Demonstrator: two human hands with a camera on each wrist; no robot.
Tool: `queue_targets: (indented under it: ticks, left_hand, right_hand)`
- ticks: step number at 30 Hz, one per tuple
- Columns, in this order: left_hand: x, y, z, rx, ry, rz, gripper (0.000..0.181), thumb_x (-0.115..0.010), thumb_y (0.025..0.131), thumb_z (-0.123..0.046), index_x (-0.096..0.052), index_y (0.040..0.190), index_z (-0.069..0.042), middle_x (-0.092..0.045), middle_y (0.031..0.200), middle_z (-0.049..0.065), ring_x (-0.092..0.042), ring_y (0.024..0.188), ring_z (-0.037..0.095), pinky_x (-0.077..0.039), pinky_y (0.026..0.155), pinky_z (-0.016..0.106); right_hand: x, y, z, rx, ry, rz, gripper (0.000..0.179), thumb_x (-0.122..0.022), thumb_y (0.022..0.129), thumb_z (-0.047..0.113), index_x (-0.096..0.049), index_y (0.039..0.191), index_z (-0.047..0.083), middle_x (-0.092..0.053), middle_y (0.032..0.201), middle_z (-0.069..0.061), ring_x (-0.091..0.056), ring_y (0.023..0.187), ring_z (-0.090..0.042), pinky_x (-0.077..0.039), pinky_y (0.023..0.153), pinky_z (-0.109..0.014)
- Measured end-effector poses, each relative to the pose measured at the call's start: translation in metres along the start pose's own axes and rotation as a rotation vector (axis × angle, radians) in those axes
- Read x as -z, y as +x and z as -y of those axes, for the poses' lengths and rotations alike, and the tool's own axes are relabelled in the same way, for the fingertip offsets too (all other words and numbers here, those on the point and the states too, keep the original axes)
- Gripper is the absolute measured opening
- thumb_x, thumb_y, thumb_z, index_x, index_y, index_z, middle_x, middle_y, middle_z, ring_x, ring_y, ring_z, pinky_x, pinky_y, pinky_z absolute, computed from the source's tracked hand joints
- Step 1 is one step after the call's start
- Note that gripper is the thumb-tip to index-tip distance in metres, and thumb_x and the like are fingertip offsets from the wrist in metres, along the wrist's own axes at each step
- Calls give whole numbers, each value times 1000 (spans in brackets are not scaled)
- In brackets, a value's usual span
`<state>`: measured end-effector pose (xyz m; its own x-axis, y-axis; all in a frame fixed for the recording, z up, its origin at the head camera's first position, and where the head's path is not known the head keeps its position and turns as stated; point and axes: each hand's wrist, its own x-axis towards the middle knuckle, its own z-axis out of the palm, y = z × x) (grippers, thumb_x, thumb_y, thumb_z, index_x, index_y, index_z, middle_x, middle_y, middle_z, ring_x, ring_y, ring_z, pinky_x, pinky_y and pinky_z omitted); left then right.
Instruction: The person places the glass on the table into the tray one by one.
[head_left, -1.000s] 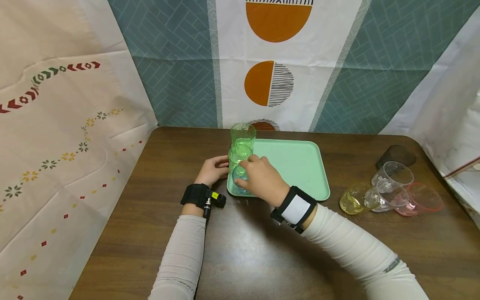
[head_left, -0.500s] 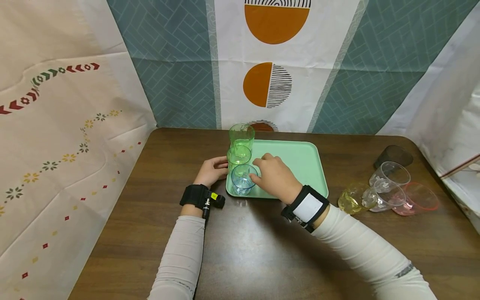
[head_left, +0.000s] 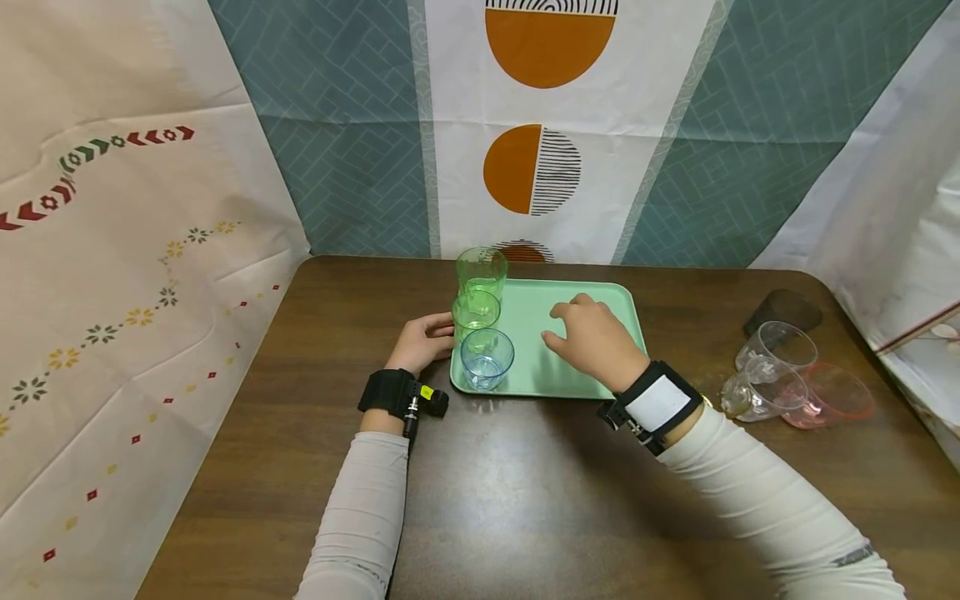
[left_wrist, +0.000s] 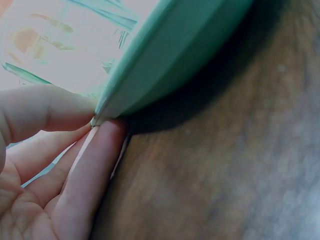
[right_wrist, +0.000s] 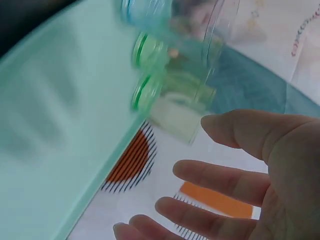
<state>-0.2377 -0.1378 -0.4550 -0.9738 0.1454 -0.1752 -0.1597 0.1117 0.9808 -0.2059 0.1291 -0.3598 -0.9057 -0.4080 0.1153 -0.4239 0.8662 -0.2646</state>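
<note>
A light green tray (head_left: 536, 354) lies on the wooden table. Along its left side stand a blue glass (head_left: 487, 362) at the front, a green glass (head_left: 474, 315) behind it and another green glass (head_left: 482, 268) at the back, all upright. My left hand (head_left: 420, 343) pinches the tray's left edge; the left wrist view shows the thumb above the rim (left_wrist: 165, 55) and a finger beneath it. My right hand (head_left: 602, 343) hovers over the right half of the tray, fingers spread and holding nothing. In the right wrist view, the blue glass (right_wrist: 165, 15) is beyond the thumb.
At the right of the table is a cluster: a dark glass (head_left: 783, 311), two clear glasses (head_left: 780, 340), a pink-red glass (head_left: 832, 396) and a yellow glass, mostly hidden by the right wrist. A patterned cloth (head_left: 360, 167) hangs behind the table.
My right hand has let go of the blue glass, leaving it standing on the tray, and has moved right across the tray. The left hand stays at the tray's edge.
</note>
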Motion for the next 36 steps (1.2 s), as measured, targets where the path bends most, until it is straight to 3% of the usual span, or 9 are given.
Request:
queue_targets:
  ticks: [12,20,26,36]
  left_hand:
    - [3,13,20,-11,18,-22,48,-63,90,-1,-52,136,-6,-59,128,17,-58,115,25,-56,91,40]
    - [1,-1,-1,16,-4,5,49,-62,89,3,-49,137,-1,-54,133,23,-53,120,31,-52,96,46]
    - [1,-1,-2,18,-3,5,49,-62,89,2,-50,137,-1,-54,133,22,-53,120,30,-52,96,45]
    - [-1,-6,-8,15,19,12,50,-61,90,3,-48,138,0,-54,134,24,-53,121,31,-52,96,46]
  right_hand:
    - [36,-15,-48,-90,-4,17,38,-61,92,21,-62,115,-10,-62,108,-30,-54,98,-43,-51,76,-55]
    - [59,-41,-80,-170,20,53,41,-57,94,25,-60,115,-10,-61,111,-32,-49,107,-48,-45,84,-63]
    - [70,-62,-95,-208,12,90,45,-55,95,28,-58,116,-12,-61,112,-34,-47,108,-49,-43,86,-63]
    - [70,-86,-106,-250,-19,201,55,-56,95,35,-54,121,-14,-60,113,-37,-42,111,-56,-42,85,-68]
